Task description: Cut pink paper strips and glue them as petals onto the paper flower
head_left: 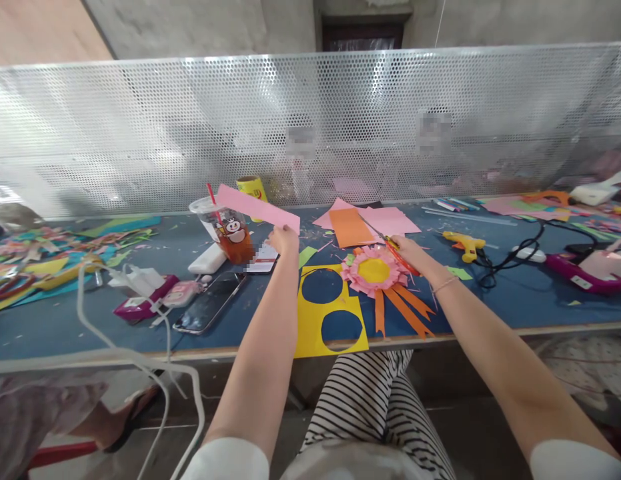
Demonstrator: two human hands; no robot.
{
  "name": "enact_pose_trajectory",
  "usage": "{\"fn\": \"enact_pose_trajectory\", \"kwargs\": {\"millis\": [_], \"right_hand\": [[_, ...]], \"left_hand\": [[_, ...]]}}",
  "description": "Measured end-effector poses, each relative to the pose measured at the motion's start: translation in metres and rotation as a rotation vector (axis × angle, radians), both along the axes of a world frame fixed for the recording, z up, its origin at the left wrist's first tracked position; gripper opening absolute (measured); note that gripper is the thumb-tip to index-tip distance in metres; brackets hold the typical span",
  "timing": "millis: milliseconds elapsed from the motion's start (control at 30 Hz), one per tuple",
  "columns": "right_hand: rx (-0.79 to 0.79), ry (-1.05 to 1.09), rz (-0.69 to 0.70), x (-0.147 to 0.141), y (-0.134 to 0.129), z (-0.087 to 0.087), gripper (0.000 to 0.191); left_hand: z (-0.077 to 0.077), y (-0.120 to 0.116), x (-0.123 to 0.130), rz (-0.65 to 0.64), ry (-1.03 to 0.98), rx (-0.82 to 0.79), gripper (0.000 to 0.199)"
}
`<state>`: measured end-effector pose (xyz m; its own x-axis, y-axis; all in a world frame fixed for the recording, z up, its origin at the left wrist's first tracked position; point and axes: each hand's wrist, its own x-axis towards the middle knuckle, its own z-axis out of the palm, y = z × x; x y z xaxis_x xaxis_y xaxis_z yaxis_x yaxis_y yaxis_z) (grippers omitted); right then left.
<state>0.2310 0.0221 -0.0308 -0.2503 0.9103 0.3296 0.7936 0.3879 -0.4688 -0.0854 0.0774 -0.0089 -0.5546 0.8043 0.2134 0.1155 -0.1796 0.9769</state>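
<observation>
Pink paper strip [255,205] is held up off the blue table [490,313], at ten o'clock from the pink rosette [350,280]. The left hand [283,241] has its fingers pinching the strip's near end, at four o'clock on the paper, and the rest slants away toward ten. Behind and below it stands a clear cup [235,240] of brown drink with a red straw [213,198].

At two o'clock from the rosette, the right hand [410,252] has its fingers curled around the red-orange handles of a pair of scissors [394,248]. The blades point toward ten o'clock, beside an orange sheet [350,228]; they are too thin at this distance to tell whether they are parted.

Orange ribbon tails [403,312] hang from the rosette toward five o'clock. Just beside it, at eight, a yellow sheet [310,327] with two round holes overlaps the table's front edge. A yellow glue gun [465,245] lies between two and three o'clock, and a dark phone [210,303] between eight and nine.
</observation>
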Motion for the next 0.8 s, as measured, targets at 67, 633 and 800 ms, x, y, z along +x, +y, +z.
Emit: {"fn": "enact_pose_trajectory", "kwargs": {"millis": [67, 633, 800], "right_hand": [[-0.005, 0.000, -0.006, 0.000, 0.000, 0.000, 0.025], [-0.001, 0.041, 0.023, -0.002, -0.001, -0.002, 0.027], [-0.017, 0.076, -0.052, -0.001, 0.001, -0.001, 0.031]], "left_hand": [[0.007, -0.002, 0.020, -0.012, -0.011, 0.026, 0.006], [-0.003, -0.026, 0.095, -0.469, 0.000, 0.171, 0.010], [0.007, -0.032, 0.092, -0.326, -0.075, 0.210, 0.014]]}}
